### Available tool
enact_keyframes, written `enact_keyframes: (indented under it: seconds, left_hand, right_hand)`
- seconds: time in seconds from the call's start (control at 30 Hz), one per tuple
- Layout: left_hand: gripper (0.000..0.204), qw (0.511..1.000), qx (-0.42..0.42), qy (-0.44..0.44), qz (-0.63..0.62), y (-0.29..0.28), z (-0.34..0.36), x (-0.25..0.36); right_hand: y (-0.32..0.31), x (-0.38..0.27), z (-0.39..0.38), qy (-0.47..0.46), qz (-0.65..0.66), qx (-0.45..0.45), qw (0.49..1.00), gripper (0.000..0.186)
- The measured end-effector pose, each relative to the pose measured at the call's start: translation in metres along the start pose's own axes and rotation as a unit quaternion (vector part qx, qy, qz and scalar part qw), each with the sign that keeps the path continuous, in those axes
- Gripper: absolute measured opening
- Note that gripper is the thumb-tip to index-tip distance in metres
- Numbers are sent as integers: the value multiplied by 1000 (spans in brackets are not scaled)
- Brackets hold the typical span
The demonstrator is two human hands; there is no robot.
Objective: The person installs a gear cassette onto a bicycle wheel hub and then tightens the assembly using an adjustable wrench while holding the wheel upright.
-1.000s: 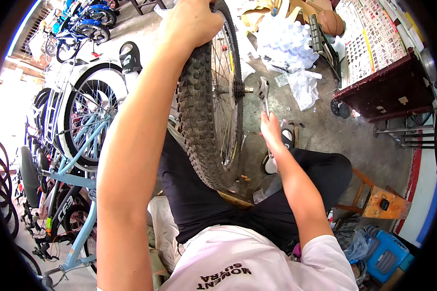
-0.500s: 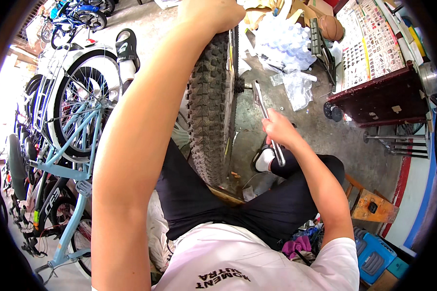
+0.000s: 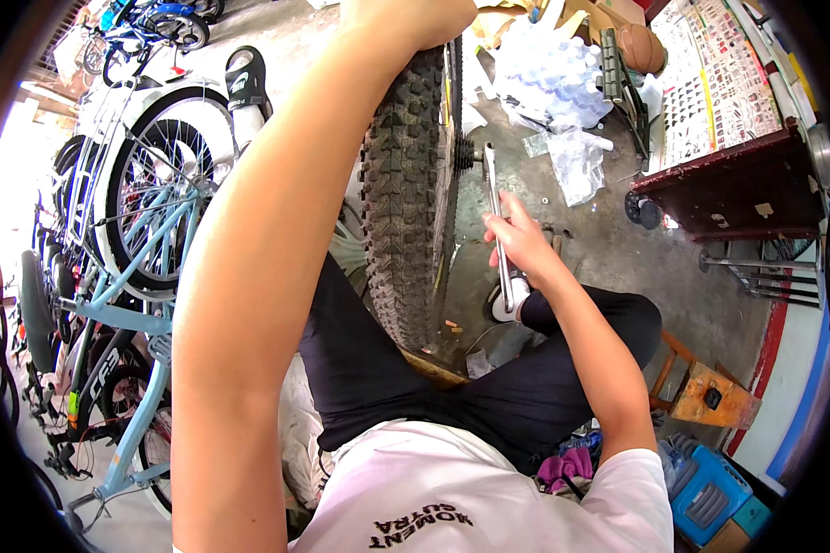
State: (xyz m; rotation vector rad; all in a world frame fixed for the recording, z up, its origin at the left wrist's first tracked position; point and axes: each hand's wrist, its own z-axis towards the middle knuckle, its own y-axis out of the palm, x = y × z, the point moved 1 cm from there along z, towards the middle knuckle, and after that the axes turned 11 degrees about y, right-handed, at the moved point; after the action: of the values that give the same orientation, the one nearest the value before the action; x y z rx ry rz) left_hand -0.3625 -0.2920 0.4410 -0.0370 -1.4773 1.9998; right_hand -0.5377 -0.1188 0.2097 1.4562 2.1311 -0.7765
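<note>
A bicycle wheel point(image 3: 401, 194) with a knobby black tyre stands upright between my legs. My left hand point(image 3: 441, 20) is closed at its top, partly cut off by the upper edge, its fingertips hidden. On the wheel's right side is a dark sprocket cluster point(image 3: 465, 154) with an axle end sticking out. A long chrome wrench point(image 3: 503, 263) has its upper end at this axle and its handle pointing down towards me. My right hand point(image 3: 526, 247) holds the wrench around mid-handle, some fingers loosely lifted.
Several bicycles, one with a light blue frame point(image 3: 129, 319), crowd the left. Clear plastic bags point(image 3: 549, 78) lie ahead on the floor. At right stand a dark red cabinet point(image 3: 729, 189), a wooden stool point(image 3: 713, 396) and a blue case point(image 3: 710, 493).
The wrench has swung so its handle end sits further left and more upright. My right hand has shifted slightly along with it, its fingers looser. The left hand still rests on the wheel.
</note>
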Motion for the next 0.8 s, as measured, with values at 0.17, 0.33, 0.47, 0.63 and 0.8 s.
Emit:
enact_keyframes:
  seconds: [0.17,0.33,0.47,0.63,0.8]
  left_hand:
    - [34,1000,-6,-15,18,-8,0,0]
    - [37,999,-35,-9,16,-11,1,-13]
    - [37,998,-39,-20,38,-6,14,-18]
    - [39,999,-30,-14,42,0,24,-22]
    - [37,997,-49,0,66,8,34,-19]
  right_hand:
    - [1,-8,-24,-29,18,42,999,79]
    - [7,1,-57,-74,-52,13,996,79]
    - [18,29,-79,-240,-93,59,965,67]
    - [15,37,-63,-378,-220,204,876,45]
    - [-8,8,-52,-523,-372,290,710,35]
